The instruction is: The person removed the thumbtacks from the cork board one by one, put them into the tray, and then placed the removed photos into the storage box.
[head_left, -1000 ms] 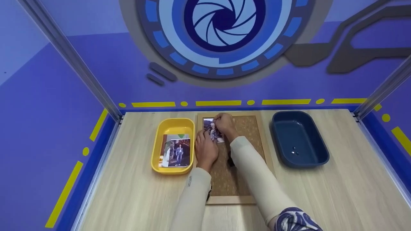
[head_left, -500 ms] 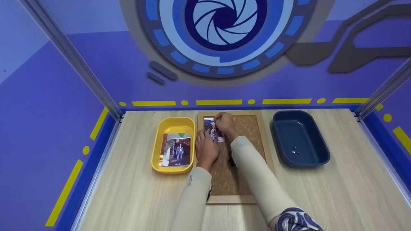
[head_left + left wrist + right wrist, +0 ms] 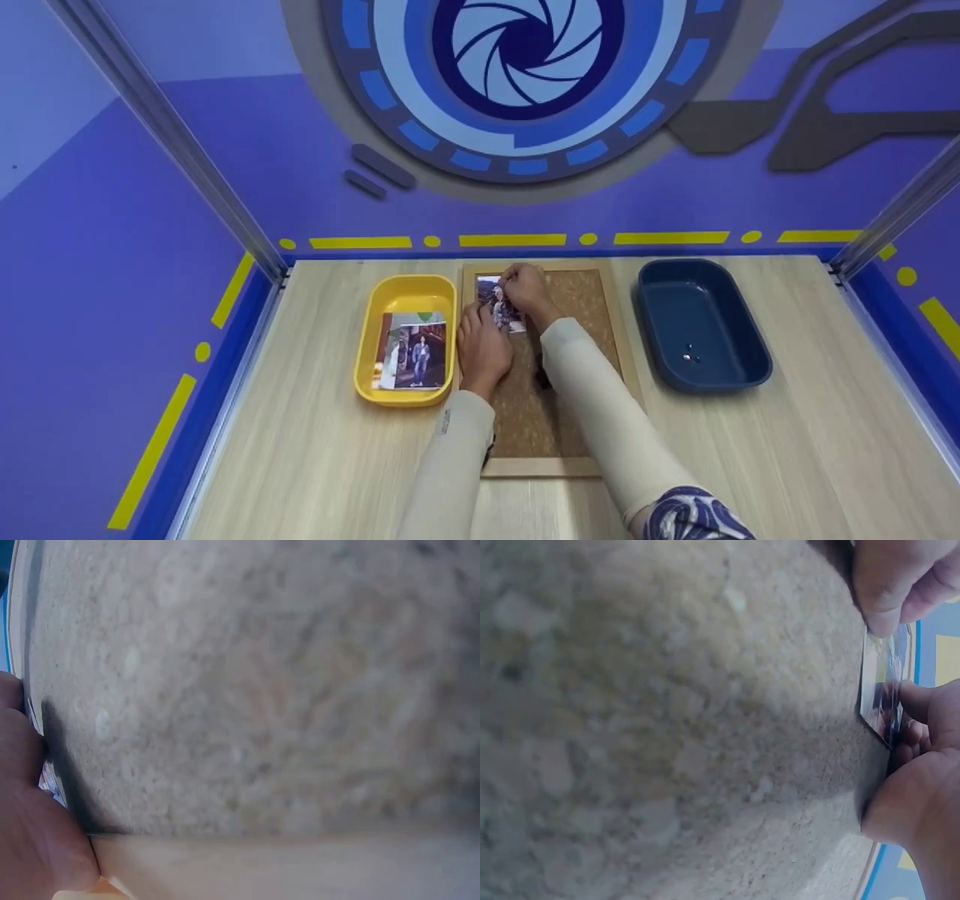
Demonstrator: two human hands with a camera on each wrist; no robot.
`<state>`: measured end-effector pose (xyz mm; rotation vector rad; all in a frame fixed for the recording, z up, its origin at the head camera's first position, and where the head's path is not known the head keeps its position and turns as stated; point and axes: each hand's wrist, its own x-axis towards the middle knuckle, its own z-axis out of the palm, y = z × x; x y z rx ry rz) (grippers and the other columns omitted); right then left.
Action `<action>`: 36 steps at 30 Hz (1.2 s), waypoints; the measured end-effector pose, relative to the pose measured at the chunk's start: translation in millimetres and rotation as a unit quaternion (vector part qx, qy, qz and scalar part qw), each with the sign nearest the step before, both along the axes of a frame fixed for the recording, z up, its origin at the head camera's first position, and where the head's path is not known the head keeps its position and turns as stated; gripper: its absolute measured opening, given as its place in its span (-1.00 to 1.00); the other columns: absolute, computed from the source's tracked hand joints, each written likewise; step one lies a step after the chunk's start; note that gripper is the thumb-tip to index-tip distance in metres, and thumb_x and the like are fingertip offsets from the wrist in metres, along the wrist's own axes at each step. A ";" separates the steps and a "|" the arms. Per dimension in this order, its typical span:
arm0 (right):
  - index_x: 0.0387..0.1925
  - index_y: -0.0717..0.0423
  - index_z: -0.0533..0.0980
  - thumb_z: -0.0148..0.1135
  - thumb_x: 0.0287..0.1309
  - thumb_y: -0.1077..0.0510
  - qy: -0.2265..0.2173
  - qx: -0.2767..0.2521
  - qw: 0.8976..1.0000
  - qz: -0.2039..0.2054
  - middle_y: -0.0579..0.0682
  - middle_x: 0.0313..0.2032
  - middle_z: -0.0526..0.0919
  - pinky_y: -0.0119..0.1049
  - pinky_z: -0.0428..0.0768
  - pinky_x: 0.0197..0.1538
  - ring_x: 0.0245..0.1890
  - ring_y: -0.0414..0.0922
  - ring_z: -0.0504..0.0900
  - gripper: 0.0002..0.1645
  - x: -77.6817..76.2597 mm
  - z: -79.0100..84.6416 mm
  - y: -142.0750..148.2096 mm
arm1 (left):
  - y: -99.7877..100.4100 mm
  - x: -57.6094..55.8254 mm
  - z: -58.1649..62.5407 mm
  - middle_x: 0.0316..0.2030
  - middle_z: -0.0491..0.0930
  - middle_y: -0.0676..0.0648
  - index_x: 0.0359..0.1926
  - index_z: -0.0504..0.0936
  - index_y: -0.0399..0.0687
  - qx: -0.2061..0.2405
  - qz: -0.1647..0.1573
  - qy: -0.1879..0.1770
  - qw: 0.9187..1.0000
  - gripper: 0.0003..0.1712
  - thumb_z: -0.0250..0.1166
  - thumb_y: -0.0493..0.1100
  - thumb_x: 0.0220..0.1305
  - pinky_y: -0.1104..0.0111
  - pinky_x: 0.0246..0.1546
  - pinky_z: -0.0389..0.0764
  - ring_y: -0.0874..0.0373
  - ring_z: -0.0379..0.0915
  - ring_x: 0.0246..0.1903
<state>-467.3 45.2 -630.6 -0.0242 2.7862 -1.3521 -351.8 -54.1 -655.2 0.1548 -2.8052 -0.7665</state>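
Observation:
A printed photo (image 3: 512, 318) of a person lies at the upper left of the cork board (image 3: 517, 420). My left hand (image 3: 482, 346) rests over its lower left part, fingers extended onto it and the board's left frame. At the photo's upper right edge, the fingers of my right hand (image 3: 527, 289) are bent, the thumb and fingertips pinched together right on it; whatever is between them is hidden. In the right wrist view, the right thumb and fingers (image 3: 885, 604) meet at the photo's corner (image 3: 877, 682), with the left hand (image 3: 930, 780) beside it.
A yellow tray (image 3: 362, 375) with several photos (image 3: 420, 356) stands left of the board. To the right is a dark blue tray (image 3: 701, 315) holding a few small shiny pieces (image 3: 688, 356). Purple panels (image 3: 375, 217) enclose the wooden table (image 3: 300, 465) at back and sides.
Both hands keep their places on the photo. The whole view shifts only slightly; the trays and board stay put.

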 end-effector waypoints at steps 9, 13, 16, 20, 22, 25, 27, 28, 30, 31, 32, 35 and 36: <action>-0.24 0.21 0.69 0.22 0.37 0.28 0.008 -0.030 0.999 0.029 0.06 -0.26 0.70 -0.24 0.57 -0.09 -0.25 -0.07 0.56 -0.86 2.1 0.3 3.7 | 0.5 -1.3 -0.2 0.47 0.36 -0.30 0.43 0.40 -0.28 -0.007 -0.001 -0.012 1.000 -0.38 0.25 -0.06 0.51 -0.02 0.60 0.26 -0.21 0.23 0.53; -0.24 0.20 0.69 0.21 0.38 0.27 0.012 -0.026 0.999 0.027 0.06 -0.26 0.71 -0.14 0.60 0.04 -0.24 -0.04 0.60 -0.85 3.6 0.1 7.0 | 2.6 -0.8 3.5 0.49 0.34 -0.30 0.45 0.39 -0.28 0.001 -0.005 -0.024 1.000 -0.36 0.25 -0.05 0.52 -0.02 0.61 0.25 -0.20 0.22 0.54; -0.25 0.17 0.69 0.22 0.38 0.25 0.013 -0.027 0.999 0.019 0.04 -0.27 0.72 -0.08 0.54 0.21 -0.22 -0.05 0.61 -0.86 4.4 0.0 10.3 | 4.1 -0.2 6.8 0.49 0.33 -0.31 0.46 0.38 -0.30 0.005 -0.013 -0.032 0.999 -0.35 0.26 -0.05 0.52 -0.03 0.61 0.25 -0.22 0.21 0.55; -0.25 0.21 0.66 0.22 0.40 0.28 0.007 -0.069 0.997 0.020 0.01 -0.33 0.67 -0.22 0.58 -0.01 -0.33 -0.12 0.57 -0.88 5.1 -1.0 13.3 | 4.0 -1.1 9.4 0.51 0.30 -0.30 0.48 0.35 -0.31 0.007 -0.018 -0.045 0.999 -0.33 0.25 -0.05 0.53 -0.03 0.62 0.23 -0.22 0.20 0.55; -0.22 0.26 0.64 0.21 0.43 0.30 0.001 -0.103 0.994 0.027 0.01 -0.35 0.63 -0.28 0.57 -0.25 -0.39 -0.14 0.53 -0.88 6.2 -1.2 13.9 | 3.1 -2.6 9.9 0.51 0.30 -0.29 0.47 0.34 -0.30 0.013 -0.014 -0.046 0.999 -0.33 0.25 -0.05 0.52 -0.03 0.62 0.23 -0.21 0.21 0.55; -0.21 0.29 0.61 0.19 0.44 0.31 0.002 -0.134 0.990 0.031 -0.02 -0.37 0.57 -0.38 0.50 -0.33 -0.41 -0.18 0.50 -0.88 8.0 -2.1 14.7 | 1.2 -4.6 9.9 0.51 0.28 -0.28 0.48 0.33 -0.30 0.027 -0.010 -0.053 0.998 -0.33 0.25 -0.05 0.52 -0.03 0.63 0.20 -0.20 0.19 0.55; -0.21 0.28 0.60 0.19 0.45 0.31 -0.001 -0.143 0.989 0.027 -0.05 -0.38 0.54 -0.39 0.47 -0.34 -0.40 -0.18 0.49 -0.89 10.1 -2.8 15.6 | 0.4 -5.3 9.6 0.51 0.28 -0.28 0.48 0.33 -0.30 0.039 -0.011 -0.057 0.998 -0.33 0.26 -0.06 0.52 -0.03 0.63 0.20 -0.19 0.18 0.55; -0.22 0.27 0.60 0.19 0.45 0.30 -0.002 -0.145 0.989 0.023 -0.05 -0.39 0.53 -0.40 0.46 -0.33 -0.39 -0.18 0.48 -0.90 11.2 -3.7 16.1 | 0.0 -5.4 9.2 0.52 0.26 -0.27 0.48 0.32 -0.30 0.044 -0.014 -0.062 0.997 -0.32 0.25 -0.05 0.53 -0.03 0.64 0.18 -0.19 0.17 0.56; -0.23 0.25 0.59 0.19 0.44 0.30 -0.009 -0.147 0.989 0.019 -0.08 -0.40 0.51 -0.40 0.45 -0.31 -0.39 -0.18 0.47 -0.91 13.9 -5.5 16.6 | -0.8 -5.4 7.9 0.53 0.25 -0.26 0.49 0.31 -0.29 0.045 -0.018 -0.073 0.996 -0.32 0.24 -0.04 0.53 -0.02 0.65 0.17 -0.18 0.15 0.57; -0.23 0.25 0.58 0.19 0.44 0.30 -0.013 -0.148 0.989 0.019 -0.08 -0.40 0.51 -0.39 0.45 -0.31 -0.38 -0.17 0.47 -0.91 15.6 -5.6 16.7 | -1.4 -5.4 7.5 0.53 0.24 -0.26 0.50 0.30 -0.29 0.047 -0.020 -0.076 0.996 -0.32 0.24 -0.04 0.54 -0.02 0.65 0.16 -0.18 0.14 0.57; -0.24 0.24 0.57 0.18 0.44 0.29 -0.016 -0.150 0.988 0.020 -0.08 -0.40 0.50 -0.39 0.45 -0.31 -0.38 -0.17 0.46 -0.91 17.1 -5.9 16.7 | -2.1 -5.4 7.0 0.53 0.24 -0.27 0.50 0.30 -0.29 0.048 -0.021 -0.076 0.996 -0.32 0.24 -0.05 0.54 -0.02 0.65 0.16 -0.18 0.14 0.57; -0.26 0.20 0.54 0.17 0.45 0.28 -0.025 -0.160 0.986 0.030 -0.10 -0.40 0.47 -0.39 0.43 -0.32 -0.39 -0.18 0.44 -0.90 21.0 -5.6 15.4 | -4.8 -6.3 5.7 0.53 0.24 -0.27 0.50 0.30 -0.29 0.042 -0.018 -0.074 0.996 -0.34 0.22 -0.07 0.55 0.00 0.66 0.15 -0.17 0.13 0.58; -0.28 0.20 0.53 0.16 0.44 0.29 -0.025 -0.165 0.985 0.033 -0.10 -0.41 0.46 -0.39 0.41 -0.33 -0.40 -0.18 0.43 -0.90 22.3 -5.1 14.9 | -5.6 -6.8 5.9 0.53 0.24 -0.27 0.50 0.30 -0.29 0.042 -0.017 -0.072 0.996 -0.35 0.21 -0.09 0.55 0.00 0.67 0.14 -0.17 0.12 0.58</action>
